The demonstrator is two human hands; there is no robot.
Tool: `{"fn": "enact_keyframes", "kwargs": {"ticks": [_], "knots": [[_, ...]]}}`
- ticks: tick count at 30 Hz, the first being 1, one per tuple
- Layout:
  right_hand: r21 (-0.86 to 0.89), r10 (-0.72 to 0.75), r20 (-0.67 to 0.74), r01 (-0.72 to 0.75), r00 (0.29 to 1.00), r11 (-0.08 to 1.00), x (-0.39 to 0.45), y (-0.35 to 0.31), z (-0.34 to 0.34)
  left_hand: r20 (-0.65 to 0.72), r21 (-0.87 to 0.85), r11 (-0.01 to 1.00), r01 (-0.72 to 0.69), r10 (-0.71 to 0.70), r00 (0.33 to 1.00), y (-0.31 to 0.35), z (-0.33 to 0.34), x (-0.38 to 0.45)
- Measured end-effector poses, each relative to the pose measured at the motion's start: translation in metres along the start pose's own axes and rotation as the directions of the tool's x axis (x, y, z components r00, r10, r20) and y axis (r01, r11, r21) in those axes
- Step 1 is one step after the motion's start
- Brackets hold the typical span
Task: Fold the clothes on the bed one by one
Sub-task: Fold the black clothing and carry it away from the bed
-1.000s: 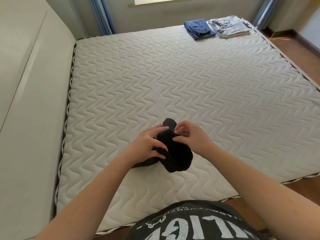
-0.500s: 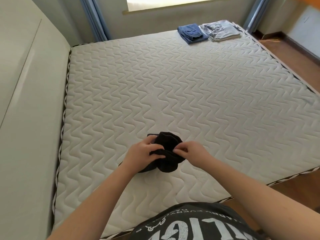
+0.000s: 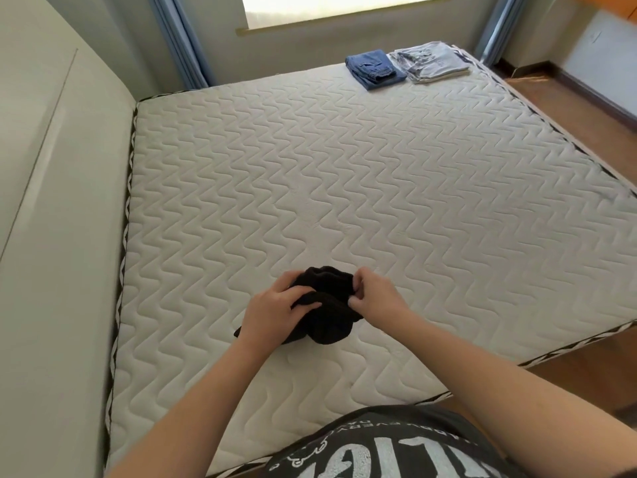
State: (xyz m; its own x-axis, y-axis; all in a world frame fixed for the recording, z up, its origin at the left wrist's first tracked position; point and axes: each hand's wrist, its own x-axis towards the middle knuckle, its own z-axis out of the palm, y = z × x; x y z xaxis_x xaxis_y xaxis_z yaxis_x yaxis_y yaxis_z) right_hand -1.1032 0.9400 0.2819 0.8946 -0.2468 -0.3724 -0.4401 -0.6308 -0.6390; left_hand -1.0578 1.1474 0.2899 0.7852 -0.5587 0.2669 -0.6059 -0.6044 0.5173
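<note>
A small black garment (image 3: pixel 327 305), bunched into a rounded bundle, lies on the near part of the white quilted mattress (image 3: pixel 344 174). My left hand (image 3: pixel 272 312) grips its left side, fingers curled over the cloth, and a dark end of the fabric sticks out to the left below my wrist. My right hand (image 3: pixel 375 298) pinches the bundle's upper right edge between thumb and fingers. At the far right corner of the bed rest a folded blue garment (image 3: pixel 374 69) and a folded pale grey garment (image 3: pixel 432 62), side by side.
A pale padded headboard (image 3: pixel 51 236) runs along the left side of the mattress. A window and blue curtains (image 3: pixel 179 39) stand beyond the far edge. Wooden floor (image 3: pixel 568 105) borders the bed on the right and at the near edge.
The black garment has been rolled from a longer, looser shape into a tighter bundle. Both hands stayed on it and shifted slightly. The camera tilted, showing more of the far wall.
</note>
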Motion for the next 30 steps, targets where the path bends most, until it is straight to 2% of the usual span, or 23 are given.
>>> {"fn": "enact_keyframes", "kwargs": {"ticks": [4,8,12,16,21,26,30], "knots": [[0.122,0.105,-0.155,-0.086,0.982,0.989,-0.005,0.005,-0.01,-0.047,0.003,0.999,0.038,-0.038,0.998,-0.001,0.004,-0.005],[0.189,0.159,-0.194,-0.122,0.968,0.974,-0.009,0.006,-0.015,-0.093,-0.025,0.995,0.098,-0.1,0.991,0.002,0.011,-0.004],[-0.022,0.155,-0.03,-0.156,0.987,0.988,-0.013,0.011,-0.022,-0.073,-0.108,0.99,0.095,-0.103,0.992,0.004,0.012,-0.005],[-0.292,0.163,0.171,-0.108,0.972,0.95,-0.017,0.006,-0.023,-0.061,-0.098,0.995,0.003,-0.009,0.998,0.011,0.013,-0.006],[-0.265,0.173,0.239,-0.107,0.956,0.958,-0.013,0.002,-0.012,-0.055,-0.052,0.996,-0.074,0.071,0.996,0.019,0.014,-0.004],[-0.328,0.097,0.151,-0.043,0.984,0.944,-0.01,0.002,-0.005,-0.047,-0.02,0.995,-0.102,0.101,0.994,0.021,0.014,-0.004],[-0.232,0.068,-0.084,-0.086,0.994,0.969,-0.013,0.008,-0.006,-0.074,-0.01,0.998,-0.064,0.063,0.995,0.015,0.012,-0.006]]}}
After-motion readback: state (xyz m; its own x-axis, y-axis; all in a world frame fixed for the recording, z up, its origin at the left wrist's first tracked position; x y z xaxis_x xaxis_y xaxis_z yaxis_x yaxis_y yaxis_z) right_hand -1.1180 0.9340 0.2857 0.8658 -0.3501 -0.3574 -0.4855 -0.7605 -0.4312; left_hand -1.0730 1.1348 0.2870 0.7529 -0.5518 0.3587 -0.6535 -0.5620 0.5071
